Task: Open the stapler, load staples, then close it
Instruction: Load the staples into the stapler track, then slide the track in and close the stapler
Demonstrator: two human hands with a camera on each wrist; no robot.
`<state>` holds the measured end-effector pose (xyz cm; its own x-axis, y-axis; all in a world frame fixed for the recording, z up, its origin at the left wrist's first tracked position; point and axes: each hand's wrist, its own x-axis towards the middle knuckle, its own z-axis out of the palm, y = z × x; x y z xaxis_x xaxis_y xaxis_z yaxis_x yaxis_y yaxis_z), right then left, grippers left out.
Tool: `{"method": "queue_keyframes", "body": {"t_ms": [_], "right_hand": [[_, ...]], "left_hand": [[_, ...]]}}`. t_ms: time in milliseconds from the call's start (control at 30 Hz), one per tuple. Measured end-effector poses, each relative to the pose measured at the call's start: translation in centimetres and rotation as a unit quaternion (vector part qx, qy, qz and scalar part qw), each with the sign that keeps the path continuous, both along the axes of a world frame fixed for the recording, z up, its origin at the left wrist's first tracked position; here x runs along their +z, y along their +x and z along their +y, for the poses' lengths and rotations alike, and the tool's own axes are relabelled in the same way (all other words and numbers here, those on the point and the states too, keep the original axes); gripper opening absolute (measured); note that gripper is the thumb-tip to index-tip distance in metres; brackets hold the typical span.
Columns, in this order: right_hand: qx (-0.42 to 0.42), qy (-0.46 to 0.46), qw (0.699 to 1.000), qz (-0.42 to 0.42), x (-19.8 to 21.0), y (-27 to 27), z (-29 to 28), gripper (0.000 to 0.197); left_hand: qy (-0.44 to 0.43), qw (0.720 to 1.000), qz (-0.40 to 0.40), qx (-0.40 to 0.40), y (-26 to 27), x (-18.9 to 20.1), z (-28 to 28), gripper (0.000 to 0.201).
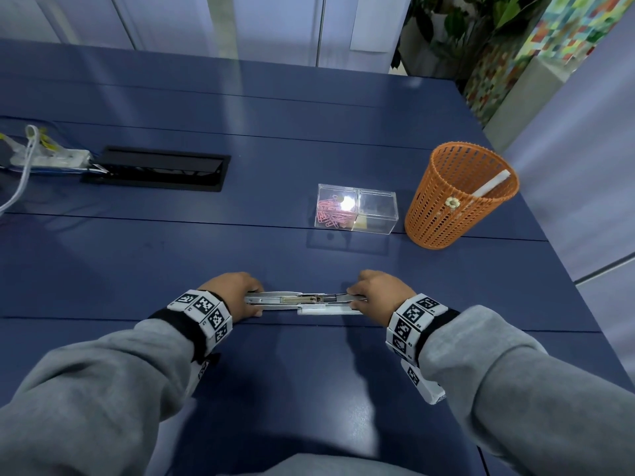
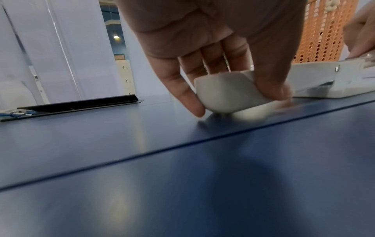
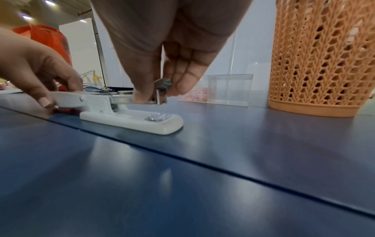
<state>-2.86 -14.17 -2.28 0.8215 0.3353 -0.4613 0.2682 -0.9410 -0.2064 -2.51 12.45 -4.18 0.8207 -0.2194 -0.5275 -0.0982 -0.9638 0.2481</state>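
Observation:
A white stapler (image 1: pixel 305 301) lies swung open flat on the blue table (image 1: pixel 275 372), near me. Its white top cover (image 2: pixel 219 96) points left, and my left hand (image 1: pixel 256 301) grips the rounded end between thumb and fingers. The metal magazine (image 3: pixel 123 98) points right above the white base (image 3: pixel 131 119). My right hand (image 3: pixel 158 94) pinches the magazine's front end. A brass-coloured strip (image 1: pixel 291 299) lies in the open channel; I cannot tell whether it is staples.
A clear two-part box (image 1: pixel 355 209) holding pink paper clips stands beyond the stapler. To its right is an orange mesh basket (image 1: pixel 460 197). At the far left sit a black cable hatch (image 1: pixel 154 168) and a power strip (image 1: pixel 48 156) with cables.

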Motion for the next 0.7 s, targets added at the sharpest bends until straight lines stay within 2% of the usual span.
{"method": "queue_keyframes", "body": {"t_ms": [133, 333, 500, 700], "right_hand": [[0.020, 0.005, 1.000, -0.013, 0.5, 0.1, 0.6, 0.025], [0.007, 0.059, 0.998, -0.026, 0.1, -0.3, 0.8, 0.032], [-0.001, 0.057, 0.998, -0.026, -0.2, -0.7, 0.3, 0.034], [-0.072, 0.082, 0.994, -0.019, -0.4, -0.9, -0.7, 0.038]], "left_hand": [[0.004, 1.000, -0.003, -0.011, 0.3, 0.3, -0.2, 0.035], [0.007, 1.000, -0.011, -0.022, 0.4, 0.5, -0.3, 0.035], [-0.002, 1.000, -0.014, -0.014, 0.3, 0.4, -0.2, 0.036], [-0.021, 1.000, -0.023, -0.004, 0.1, 1.1, -0.2, 0.033]]}}
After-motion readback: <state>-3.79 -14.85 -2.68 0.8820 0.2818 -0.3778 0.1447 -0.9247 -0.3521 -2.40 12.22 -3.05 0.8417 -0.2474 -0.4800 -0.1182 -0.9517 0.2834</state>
